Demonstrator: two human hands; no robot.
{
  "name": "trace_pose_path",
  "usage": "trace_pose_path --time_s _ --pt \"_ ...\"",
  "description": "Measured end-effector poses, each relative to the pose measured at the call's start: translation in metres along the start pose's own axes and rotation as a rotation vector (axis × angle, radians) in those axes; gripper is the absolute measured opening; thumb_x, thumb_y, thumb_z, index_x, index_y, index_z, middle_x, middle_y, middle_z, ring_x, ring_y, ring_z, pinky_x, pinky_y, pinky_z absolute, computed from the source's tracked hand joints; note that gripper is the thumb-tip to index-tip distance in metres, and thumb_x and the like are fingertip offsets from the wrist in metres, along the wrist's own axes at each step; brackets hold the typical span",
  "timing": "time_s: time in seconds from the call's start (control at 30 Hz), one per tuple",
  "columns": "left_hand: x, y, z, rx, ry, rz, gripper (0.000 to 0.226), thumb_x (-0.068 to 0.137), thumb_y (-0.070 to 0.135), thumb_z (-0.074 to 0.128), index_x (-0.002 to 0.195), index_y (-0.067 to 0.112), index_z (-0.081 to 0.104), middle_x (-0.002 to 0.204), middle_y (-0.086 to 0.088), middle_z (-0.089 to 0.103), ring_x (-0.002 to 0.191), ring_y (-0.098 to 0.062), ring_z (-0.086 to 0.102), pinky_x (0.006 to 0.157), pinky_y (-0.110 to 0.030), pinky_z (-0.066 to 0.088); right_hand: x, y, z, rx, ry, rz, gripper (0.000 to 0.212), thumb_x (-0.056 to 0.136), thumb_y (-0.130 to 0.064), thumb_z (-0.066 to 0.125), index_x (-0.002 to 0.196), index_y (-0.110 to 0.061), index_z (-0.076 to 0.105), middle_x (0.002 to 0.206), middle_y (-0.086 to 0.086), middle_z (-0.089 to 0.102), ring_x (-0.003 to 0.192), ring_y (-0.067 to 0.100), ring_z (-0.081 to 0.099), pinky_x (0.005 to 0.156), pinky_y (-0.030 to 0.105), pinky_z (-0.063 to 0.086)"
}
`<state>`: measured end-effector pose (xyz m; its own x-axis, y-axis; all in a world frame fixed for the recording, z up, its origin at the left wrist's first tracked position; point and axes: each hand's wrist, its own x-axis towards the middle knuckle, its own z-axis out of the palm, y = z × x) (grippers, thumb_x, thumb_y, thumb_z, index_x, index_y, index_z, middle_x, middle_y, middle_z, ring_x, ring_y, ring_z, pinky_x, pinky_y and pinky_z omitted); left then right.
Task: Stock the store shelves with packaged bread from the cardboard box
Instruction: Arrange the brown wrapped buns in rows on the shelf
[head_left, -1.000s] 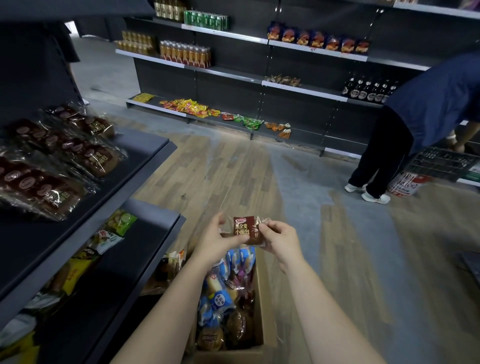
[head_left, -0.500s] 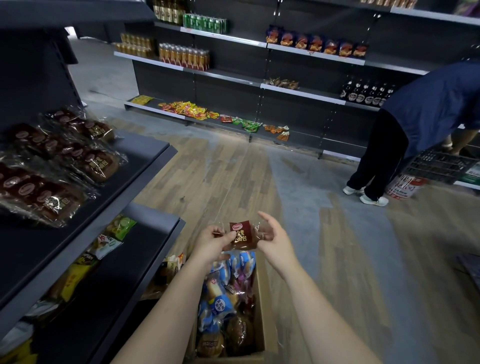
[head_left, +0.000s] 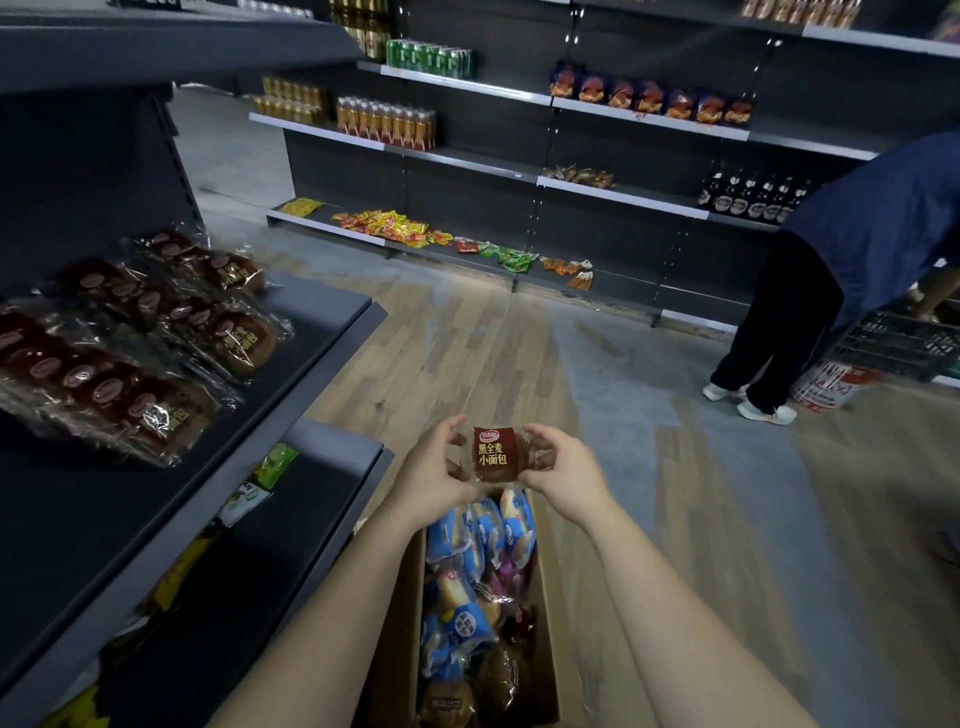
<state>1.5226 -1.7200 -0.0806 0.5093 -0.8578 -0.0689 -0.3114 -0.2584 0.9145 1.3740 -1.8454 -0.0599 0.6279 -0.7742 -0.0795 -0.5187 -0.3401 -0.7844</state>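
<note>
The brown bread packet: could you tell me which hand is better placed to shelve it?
Probably the left hand: both grip the brown bread packet, but the shelf of matching packets lies on its side.

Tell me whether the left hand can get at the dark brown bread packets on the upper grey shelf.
Probably yes. The upper grey shelf is open-fronted, with nothing between its dark brown bread packets and the left hand; but it and the right hand grip a small brown bread packet.
</note>
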Motion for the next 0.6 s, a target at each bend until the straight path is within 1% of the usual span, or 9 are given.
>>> trace_pose_path --time_s 0.03,0.1,0.17,0.23,0.33,0.4,0.47,0.6 --pt "0.001 0.001 -0.003 0.06 0.013 0.037 0.098 0.069 0.015 0.085 0.149 0.03 0.03 0.13 0.007 0.051 0.095 -0.012 0.063 0.081 -0.032 0.057 0.002 -0.003 0.001 -0.01 -0.001 -0.007 0.07 0.073 0.001 0.075 0.135 -0.021 0.054 0.118 -0.003 0.064 0.083 0.0 0.06 0.065 0.005 0.042" --pt "0.002 0.0 -0.008 0.139 0.043 0.096 0.098 0.071 0.014 0.084 0.15 0.032 0.029 0.13 0.007 0.05 0.098 -0.01 0.061 0.085 -0.033 0.056 0.006 -0.009 0.002 -0.016 0.001 -0.025 0.069 0.073 0.001 0.076 0.135 -0.023 0.055 0.116 -0.004 0.064 0.086 0.003 0.062 0.07 0.011 0.045" --pt "0.004 0.0 -0.014 0.186 0.071 0.111 0.093 0.073 0.017 0.083 0.149 0.031 0.032 0.13 0.007 0.049 0.1 -0.009 0.059 0.086 -0.033 0.056 0.013 -0.016 0.004 -0.016 0.007 -0.049 0.069 0.073 0.0 0.077 0.134 -0.024 0.055 0.115 -0.003 0.065 0.086 0.006 0.062 0.074 0.017 0.048" --pt "0.005 0.002 -0.02 0.224 0.103 0.102 0.086 0.075 0.019 0.082 0.147 0.027 0.036 0.129 0.003 0.05 0.097 -0.011 0.06 0.085 -0.034 0.055 0.021 -0.024 0.006 -0.045 -0.004 -0.074 0.068 0.073 -0.001 0.077 0.134 -0.024 0.056 0.114 -0.002 0.064 0.087 0.007 0.061 0.077 0.02 0.047" --pt "0.008 0.003 -0.028 0.344 0.16 0.107 0.08 0.075 0.024 0.079 0.144 0.026 0.038 0.13 0.004 0.05 0.096 -0.011 0.057 0.082 -0.032 0.052 0.035 -0.035 0.009 -0.095 -0.023 -0.129 0.069 0.071 0.001 0.074 0.134 -0.022 0.057 0.115 0.0 0.065 0.083 0.008 0.059 0.076 0.019 0.044" --pt "0.012 0.003 -0.034 0.42 0.205 0.106 0.075 0.076 0.028 0.079 0.14 0.026 0.04 0.128 0.006 0.051 0.093 -0.01 0.055 0.076 -0.028 0.047 0.045 -0.043 0.011 -0.112 -0.048 -0.161 0.069 0.07 0.003 0.07 0.134 -0.021 0.057 0.118 0.002 0.065 0.084 0.009 0.058 0.077 0.019 0.045" --pt "0.019 0.003 -0.039 0.468 0.248 0.097 0.072 0.077 0.032 0.078 0.139 0.024 0.041 0.126 0.005 0.053 0.096 -0.012 0.055 0.074 -0.028 0.044 0.057 -0.052 0.012 -0.118 -0.074 -0.201 0.069 0.07 0.004 0.068 0.135 -0.019 0.057 0.119 0.003 0.065 0.086 0.009 0.058 0.079 0.019 0.044" --pt "0.032 0.001 -0.048 0.506 0.34 0.066 0.073 0.078 0.032 0.079 0.139 0.022 0.041 0.128 0.002 0.055 0.104 -0.015 0.056 0.081 -0.031 0.048 0.085 -0.065 0.016 -0.116 -0.141 -0.283 0.069 0.072 0.005 0.066 0.136 -0.019 0.056 0.117 0.002 0.065 0.085 0.008 0.058 0.077 0.016 0.042"
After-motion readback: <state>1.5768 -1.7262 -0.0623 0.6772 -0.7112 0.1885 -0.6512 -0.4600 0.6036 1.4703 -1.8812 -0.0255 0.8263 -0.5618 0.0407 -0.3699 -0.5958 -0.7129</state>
